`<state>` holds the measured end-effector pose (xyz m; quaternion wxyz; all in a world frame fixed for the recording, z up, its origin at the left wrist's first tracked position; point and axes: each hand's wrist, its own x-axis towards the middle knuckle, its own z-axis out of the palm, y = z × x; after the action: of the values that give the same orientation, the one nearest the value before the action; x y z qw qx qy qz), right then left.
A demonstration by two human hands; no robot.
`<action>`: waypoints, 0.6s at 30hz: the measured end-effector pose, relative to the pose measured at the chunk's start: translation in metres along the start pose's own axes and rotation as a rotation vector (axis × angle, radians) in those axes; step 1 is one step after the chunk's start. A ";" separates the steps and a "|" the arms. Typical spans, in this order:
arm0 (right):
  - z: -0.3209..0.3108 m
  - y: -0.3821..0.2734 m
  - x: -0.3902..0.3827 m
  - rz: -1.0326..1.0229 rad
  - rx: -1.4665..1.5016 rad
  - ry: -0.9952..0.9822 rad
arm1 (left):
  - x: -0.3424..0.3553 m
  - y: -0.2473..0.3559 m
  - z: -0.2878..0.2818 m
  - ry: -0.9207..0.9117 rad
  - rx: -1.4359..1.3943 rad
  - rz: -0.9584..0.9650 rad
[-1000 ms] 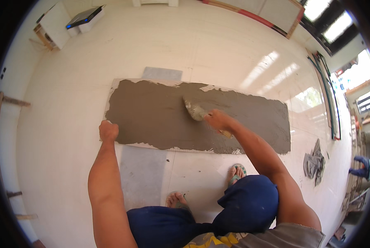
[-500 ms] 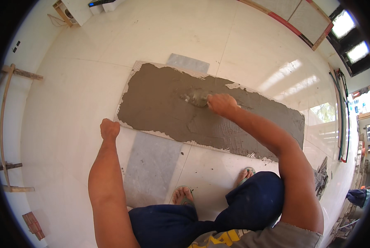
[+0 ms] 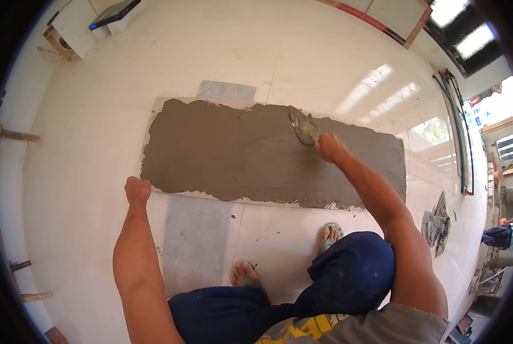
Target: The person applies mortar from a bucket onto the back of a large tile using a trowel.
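A long rectangular tile [image 3: 146, 150] lies flat on the floor, its upper face mostly coated in wet grey mortar [image 3: 210, 149]. Pale bare strips show along its edges. My right hand [image 3: 332, 148] is closed around the handle of a trowel, whose mortar-smeared blade [image 3: 303, 125] rests against the coating near the far edge, right of the middle. At the near left corner, my left hand [image 3: 137, 190] is closed on the tile's edge; its fingertips are hidden.
Grey slabs show under the tile on the near side [image 3: 196, 241] and far side [image 3: 228, 90]. My sandalled feet [image 3: 245, 274] are close to the near edge. A crumpled grey cloth [image 3: 437, 225] lies at right. Framed panels [image 3: 382, 16] stand far right; wooden pieces [image 3: 20, 136] line the left wall.
My right hand has carried the trowel rightward and toward the tile's far edge. Streaks in the mortar around the middle look smoother. My left hand stays at the corner while the view has shifted.
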<state>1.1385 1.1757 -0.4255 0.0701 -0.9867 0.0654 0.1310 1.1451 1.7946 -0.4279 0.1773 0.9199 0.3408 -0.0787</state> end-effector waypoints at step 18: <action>0.004 -0.122 0.017 0.112 0.717 -0.357 | -0.018 0.004 -0.019 0.028 -0.002 -0.007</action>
<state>1.1719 1.2947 -0.4194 0.4127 -0.8564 0.1476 0.2728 1.1344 1.7879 -0.4047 0.1733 0.9196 0.3465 -0.0659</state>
